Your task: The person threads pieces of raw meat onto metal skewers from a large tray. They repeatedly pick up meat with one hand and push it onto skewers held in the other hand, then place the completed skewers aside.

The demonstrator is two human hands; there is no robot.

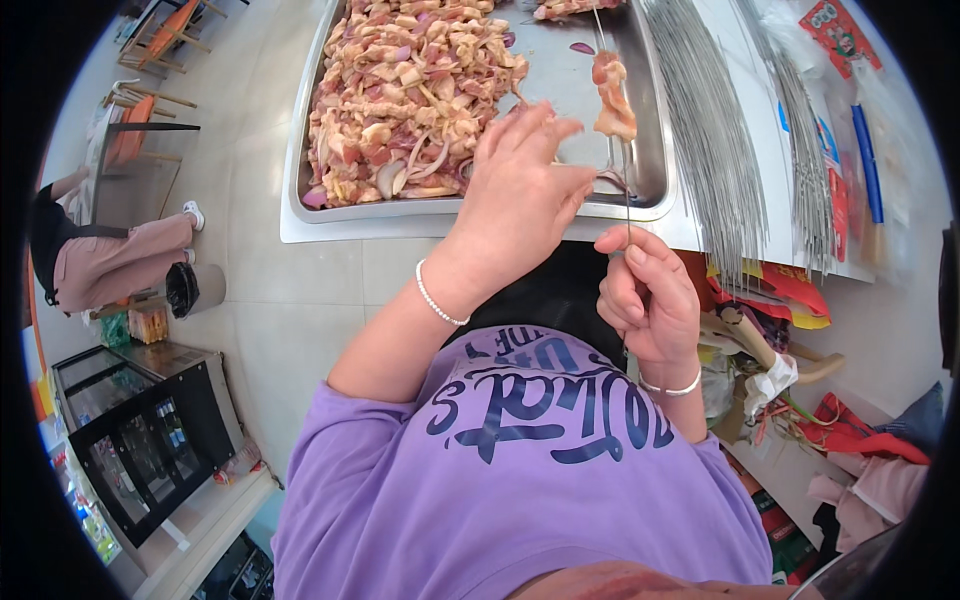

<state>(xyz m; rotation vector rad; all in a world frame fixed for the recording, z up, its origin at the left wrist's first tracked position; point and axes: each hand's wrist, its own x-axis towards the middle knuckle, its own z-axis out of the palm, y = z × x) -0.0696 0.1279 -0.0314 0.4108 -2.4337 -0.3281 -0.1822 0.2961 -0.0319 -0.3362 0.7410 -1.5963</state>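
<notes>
My right hand pinches a thin metal skewer near its lower end, below the tray's near edge. Chunks of raw meat are threaded on that skewer, which points away over the tray. To its left, my left hand hovers at the near right side of a big heap of cut raw meat mixed with sliced purple onion. Its fingers are spread and the thumb stands apart, with nothing visible between them. The heap fills the left part of a shallow metal tray.
A thick bundle of bare metal skewers lies right of the tray, with a second bundle beyond. More meat sits at the tray's far side. On the left are a bin, a glass-fronted cabinet and another person.
</notes>
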